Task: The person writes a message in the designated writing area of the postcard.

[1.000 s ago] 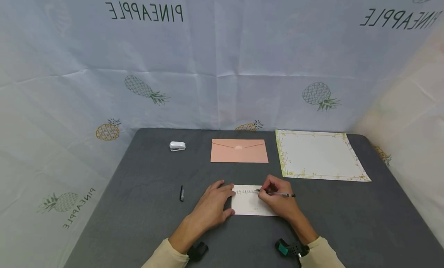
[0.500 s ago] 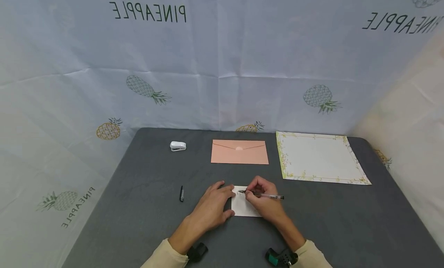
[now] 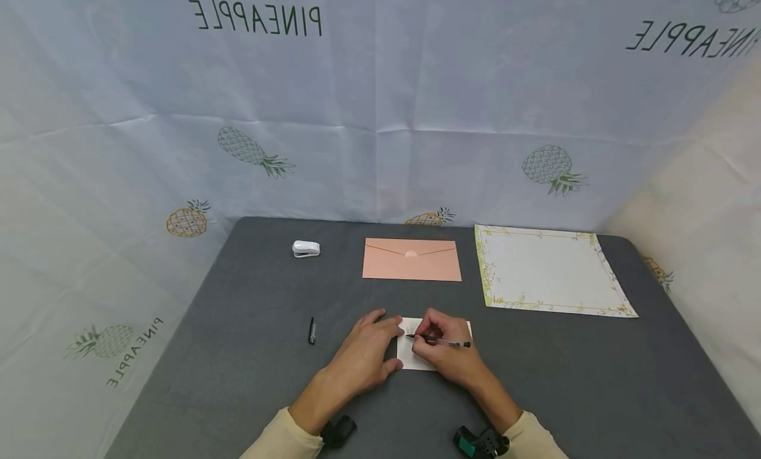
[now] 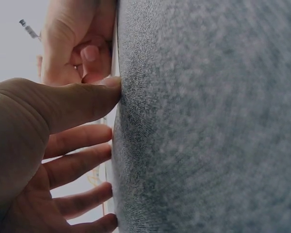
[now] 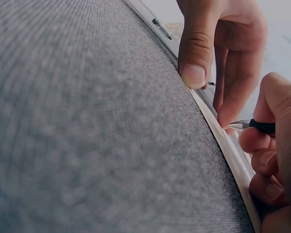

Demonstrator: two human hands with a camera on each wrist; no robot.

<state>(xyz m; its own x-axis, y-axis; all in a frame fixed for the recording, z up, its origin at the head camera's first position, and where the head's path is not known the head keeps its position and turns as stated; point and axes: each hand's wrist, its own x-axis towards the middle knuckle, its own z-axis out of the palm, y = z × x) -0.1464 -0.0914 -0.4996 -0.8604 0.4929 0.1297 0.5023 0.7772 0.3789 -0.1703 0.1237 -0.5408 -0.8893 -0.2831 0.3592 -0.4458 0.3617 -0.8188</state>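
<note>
Pen tip of silvery metal [image 5: 239, 124] shows large in your right wrist view, near the fingertips of your left hand [image 3: 365, 348]; the head view renders it tiny but sets out the dark grey worktop [image 3: 238, 380]. The grip of your right hand [image 3: 452, 356] is pinched around a slim black-and-clear pen [image 3: 456, 343], over the small rectangular white paper card [image 3: 410, 360] in front of you. Your left hand grasps nothing: its fingers are extended and spread at the card's left edge, and your left wrist view shows each one. Beyond the card lies a flat salmon-pink paper envelope [image 3: 412, 267], flap down; you cannot tell whether it holds anything. To its right lies a large white floral-bordered paper sheet [image 3: 553, 269]; to its left, a small white stapler [image 3: 306, 249].
</note>
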